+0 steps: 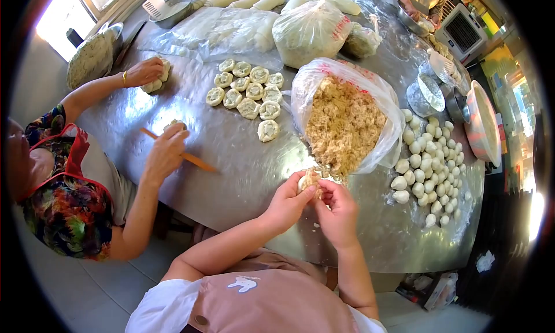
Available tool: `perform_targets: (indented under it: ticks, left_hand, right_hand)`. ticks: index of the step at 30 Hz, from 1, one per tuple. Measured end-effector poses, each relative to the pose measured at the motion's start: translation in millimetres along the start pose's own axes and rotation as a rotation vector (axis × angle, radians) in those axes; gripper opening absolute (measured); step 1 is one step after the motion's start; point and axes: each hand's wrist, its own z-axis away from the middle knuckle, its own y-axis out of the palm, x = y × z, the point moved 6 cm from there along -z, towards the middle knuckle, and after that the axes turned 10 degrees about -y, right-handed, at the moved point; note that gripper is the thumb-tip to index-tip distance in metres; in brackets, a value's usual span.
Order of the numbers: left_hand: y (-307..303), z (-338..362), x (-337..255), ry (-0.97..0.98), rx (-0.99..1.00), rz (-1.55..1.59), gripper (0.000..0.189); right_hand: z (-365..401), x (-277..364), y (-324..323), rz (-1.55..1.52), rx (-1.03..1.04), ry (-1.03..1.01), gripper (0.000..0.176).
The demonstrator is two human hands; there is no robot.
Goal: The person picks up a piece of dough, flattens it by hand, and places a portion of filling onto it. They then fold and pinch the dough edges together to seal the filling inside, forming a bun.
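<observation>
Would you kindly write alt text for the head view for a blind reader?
The left hand and right hand pinch a filled dough piece over a metal table, by an open bag of filling. Dough balls lie at right, a co-worker at left.

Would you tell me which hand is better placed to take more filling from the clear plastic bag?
Right, probably: the right hand lies nearer the clear plastic bag of tan crumbly filling, while the left hand cups the small pale dough round.

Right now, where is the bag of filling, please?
Head view: the bag of filling lies mid-table just beyond the right hand, filled dough rounds to its left, dough balls to its right.
</observation>
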Motion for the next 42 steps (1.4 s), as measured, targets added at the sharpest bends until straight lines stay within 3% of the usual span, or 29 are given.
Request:
perform_targets:
  ticks: [2,5,8,11,12,15,16,17,20,23,26,29,30,33,34,38,41,42]
  left_hand:
    - [0.5,-0.4,-2.1,0.008,0.032,0.026,0.032]
    - [3.4,-0.4,-0.3,0.028,0.045,-0.005,0.032]
    - [9.2,4.2,-3.5,0.028,0.054,-0.106,0.033]
    - [5.3,4.4,-4.5,0.029,0.079,-0.124,0.035]
    - [4.9,4.3,-6.7,0.032,0.091,-0.113,0.036]
    - [5.0,12.9,-20.0,0.099,-0.035,-0.564,0.038]
    - [8.4,17.7,-27.2,0.314,-0.095,-0.777,0.040]
    - [8.7,18.7,-24.5,0.344,-0.126,-0.849,0.041]
    - [13.3,20.4,-26.0,0.428,-0.196,-0.994,0.042]
    - [7.3,17.6,-27.6,0.111,-0.110,-0.828,0.039]
    - [-7.9,7.0,-10.7,-0.049,0.018,-0.277,0.037]
    - [0.2,11.5,-18.0,-0.126,0.108,0.150,0.036]
    - [-0.2,11.8,-18.9,-0.154,0.137,0.223,0.039]
    - [0.7,12.3,-21.8,-0.218,0.240,0.386,0.041]
    - [4.6,13.1,-23.4,-0.257,0.276,0.407,0.043]
    - [5.8,12.4,-5.6,-0.370,0.253,0.369,0.040]
    - [13.2,17.7,-8.1,-0.404,0.221,0.344,0.036]
    - [10.1,16.6,-8.1,-0.380,0.289,0.333,0.033]
  right_hand:
    - [6.0,-8.2,-0.4,-0.203,-0.059,0.111,0.021]
    - [7.0,-1.8,-7.8,0.004,0.015,0.116,0.022]
    - [3.7,14.3,-7.0,0.166,-0.012,-0.080,0.023]
    - [0.5,27.8,-2.3,0.228,0.033,-0.143,0.024]
    - [0.2,19.6,-4.4,0.144,0.019,-0.067,0.024]
    - [-2.5,-2.1,-10.1,-0.034,-0.001,0.109,0.026]
    - [-6.4,-3.8,-9.9,-0.045,0.004,0.137,0.025]
    - [-8.3,-5.7,-10.1,-0.057,0.006,0.166,0.026]
    - [-12.6,4.3,-2.4,0.101,0.044,0.050,0.019]
    - [-10.2,-9.6,-2.0,0.034,-0.020,0.090,0.014]
    - [-12.5,-32.8,-14.7,-0.066,-0.124,0.171,0.014]
    - [-18.3,-27.1,-23.1,0.250,-0.125,-0.076,0.014]
    - [-17.2,-19.7,-22.3,0.242,-0.032,-0.012,0.022]
    - [-17.3,21.6,-19.8,0.407,0.028,-0.378,0.037]
    - [-13.3,18.7,-16.6,0.361,0.138,-0.351,0.060]
    - [-5.3,31.0,6.8,0.431,0.239,-0.477,0.081]
    - [-2.2,27.1,16.6,0.489,0.191,-0.590,0.078]
    - [-2.1,32.8,18.2,0.511,0.177,-0.598,0.068]
